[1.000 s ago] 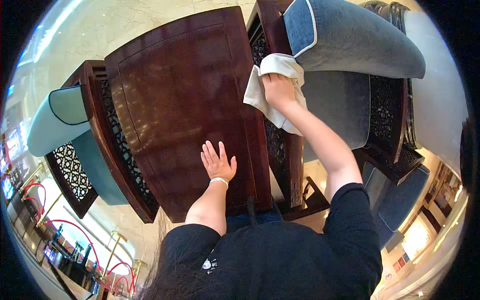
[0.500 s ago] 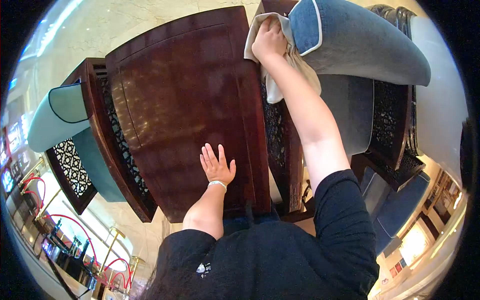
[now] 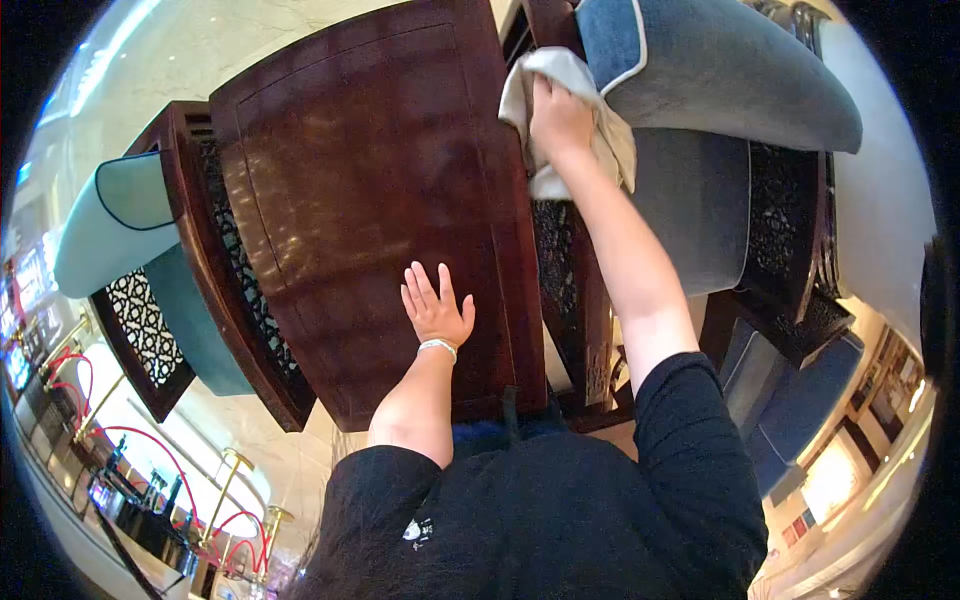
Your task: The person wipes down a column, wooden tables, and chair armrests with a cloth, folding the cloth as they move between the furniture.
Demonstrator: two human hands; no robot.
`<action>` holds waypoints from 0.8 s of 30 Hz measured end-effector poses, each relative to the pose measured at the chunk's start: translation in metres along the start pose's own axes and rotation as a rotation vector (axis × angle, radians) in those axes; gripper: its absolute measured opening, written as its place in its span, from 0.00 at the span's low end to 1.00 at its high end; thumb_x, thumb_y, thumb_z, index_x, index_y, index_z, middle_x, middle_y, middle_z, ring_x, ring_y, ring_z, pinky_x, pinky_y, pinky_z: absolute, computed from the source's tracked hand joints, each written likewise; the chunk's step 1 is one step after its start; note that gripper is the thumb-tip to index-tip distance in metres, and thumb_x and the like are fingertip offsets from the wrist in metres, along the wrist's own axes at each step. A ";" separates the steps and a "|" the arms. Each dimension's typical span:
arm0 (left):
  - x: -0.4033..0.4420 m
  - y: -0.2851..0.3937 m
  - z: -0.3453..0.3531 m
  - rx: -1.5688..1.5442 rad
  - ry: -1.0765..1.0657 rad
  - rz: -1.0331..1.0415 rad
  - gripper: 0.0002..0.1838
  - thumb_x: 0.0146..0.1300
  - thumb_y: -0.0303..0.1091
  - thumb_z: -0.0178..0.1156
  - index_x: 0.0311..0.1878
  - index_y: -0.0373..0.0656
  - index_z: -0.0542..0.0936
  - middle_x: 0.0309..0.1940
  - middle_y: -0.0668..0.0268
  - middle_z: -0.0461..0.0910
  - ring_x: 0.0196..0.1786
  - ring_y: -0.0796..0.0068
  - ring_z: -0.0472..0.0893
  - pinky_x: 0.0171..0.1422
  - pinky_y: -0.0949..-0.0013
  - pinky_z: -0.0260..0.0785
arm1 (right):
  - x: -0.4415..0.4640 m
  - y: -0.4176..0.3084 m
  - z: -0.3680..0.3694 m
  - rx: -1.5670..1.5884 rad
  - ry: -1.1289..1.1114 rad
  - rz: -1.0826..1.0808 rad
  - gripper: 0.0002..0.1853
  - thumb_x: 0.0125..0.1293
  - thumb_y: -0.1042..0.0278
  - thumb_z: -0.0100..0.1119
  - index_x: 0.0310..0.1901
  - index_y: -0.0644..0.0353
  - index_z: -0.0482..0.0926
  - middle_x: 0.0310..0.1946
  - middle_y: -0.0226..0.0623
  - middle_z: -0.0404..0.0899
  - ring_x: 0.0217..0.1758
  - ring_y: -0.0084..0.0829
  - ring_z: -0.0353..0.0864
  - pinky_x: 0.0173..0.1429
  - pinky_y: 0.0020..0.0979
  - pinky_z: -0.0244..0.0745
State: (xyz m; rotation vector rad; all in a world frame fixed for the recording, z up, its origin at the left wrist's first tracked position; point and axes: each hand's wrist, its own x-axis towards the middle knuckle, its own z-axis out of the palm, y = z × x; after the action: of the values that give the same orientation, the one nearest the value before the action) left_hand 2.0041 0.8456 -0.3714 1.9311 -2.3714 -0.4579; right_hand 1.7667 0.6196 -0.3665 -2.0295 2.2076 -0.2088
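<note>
My left hand (image 3: 437,312) lies flat with fingers spread on the dark reddish-brown wooden table (image 3: 350,170). A pale band circles that wrist. Over on the right, my right hand (image 3: 561,122) is closed on a whitish cloth (image 3: 612,150), which bunches around the fingers and hangs down. The cloth is against the wooden armrest of the chair beside the table, next to a blue-grey cushion (image 3: 720,75). Part of the armrest is hidden behind the cloth and hand. Below the cloth is the chair's dark carved side panel (image 3: 556,245).
The grey seat (image 3: 690,215) of the right chair adjoins the cushion. Left of the table stands another chair with a light teal cushion (image 3: 115,220) and carved wooden side (image 3: 240,270). Red ropes on gold posts (image 3: 228,485) are at lower left. Further dark blue seating (image 3: 805,410) is at right.
My right hand and the cloth have moved down along the chair's armrest, toward my body. My left hand stays flat on the table. The view has shifted slightly.
</note>
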 end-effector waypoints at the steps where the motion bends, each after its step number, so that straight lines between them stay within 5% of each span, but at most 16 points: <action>1: -0.001 -0.001 -0.001 -0.009 0.000 0.009 0.34 0.54 0.47 0.50 0.62 0.41 0.58 0.64 0.41 0.44 0.67 0.43 0.45 0.66 0.47 0.40 | -0.025 0.008 0.009 0.005 0.175 -0.089 0.20 0.55 0.69 0.40 0.51 0.58 0.69 0.43 0.46 0.74 0.41 0.48 0.75 0.45 0.42 0.71; 4: -0.001 -0.001 0.002 0.024 -0.007 -0.011 0.34 0.53 0.49 0.51 0.62 0.44 0.58 0.63 0.41 0.46 0.66 0.43 0.48 0.65 0.46 0.43 | -0.102 0.018 -0.002 -0.048 0.110 -0.063 0.20 0.51 0.66 0.50 0.49 0.56 0.71 0.40 0.48 0.74 0.32 0.48 0.76 0.40 0.44 0.71; 13: -0.003 -0.001 0.003 -0.022 0.002 -0.006 0.34 0.55 0.48 0.49 0.62 0.42 0.56 0.64 0.42 0.44 0.67 0.43 0.45 0.66 0.46 0.40 | -0.234 0.026 -0.018 0.039 -0.033 -0.112 0.22 0.49 0.68 0.52 0.49 0.61 0.71 0.41 0.50 0.73 0.45 0.50 0.71 0.50 0.45 0.65; 19: -0.001 -0.003 0.005 -0.022 0.009 -0.006 0.34 0.53 0.49 0.50 0.62 0.44 0.58 0.63 0.42 0.46 0.66 0.43 0.49 0.64 0.45 0.46 | -0.165 0.027 -0.007 0.120 -0.220 -0.115 0.21 0.48 0.71 0.50 0.48 0.59 0.70 0.40 0.47 0.74 0.43 0.48 0.73 0.47 0.45 0.68; 22: -0.001 -0.003 0.005 -0.027 0.012 -0.008 0.34 0.54 0.50 0.50 0.62 0.44 0.58 0.63 0.42 0.46 0.65 0.43 0.49 0.64 0.45 0.46 | -0.062 0.015 -0.014 0.060 0.021 -0.166 0.15 0.53 0.70 0.44 0.44 0.58 0.71 0.39 0.46 0.75 0.41 0.48 0.74 0.44 0.46 0.69; 23: 0.000 -0.004 0.005 -0.026 0.018 -0.006 0.34 0.54 0.50 0.50 0.62 0.44 0.58 0.63 0.42 0.46 0.65 0.43 0.49 0.64 0.45 0.46 | -0.025 0.012 -0.013 0.096 -0.056 -0.043 0.19 0.53 0.69 0.46 0.49 0.61 0.68 0.42 0.49 0.73 0.40 0.49 0.74 0.43 0.45 0.70; 24: -0.002 -0.004 0.005 -0.022 0.011 -0.006 0.34 0.54 0.50 0.50 0.62 0.44 0.58 0.63 0.42 0.46 0.65 0.43 0.49 0.64 0.45 0.46 | 0.007 0.018 0.001 0.147 0.311 -0.136 0.25 0.52 0.69 0.47 0.55 0.62 0.63 0.47 0.52 0.70 0.40 0.49 0.74 0.43 0.43 0.71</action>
State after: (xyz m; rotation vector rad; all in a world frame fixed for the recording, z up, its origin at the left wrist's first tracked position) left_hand 2.0072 0.8481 -0.3767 1.9271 -2.3442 -0.4712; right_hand 1.7485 0.6139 -0.3706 -2.1897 2.1396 -0.7253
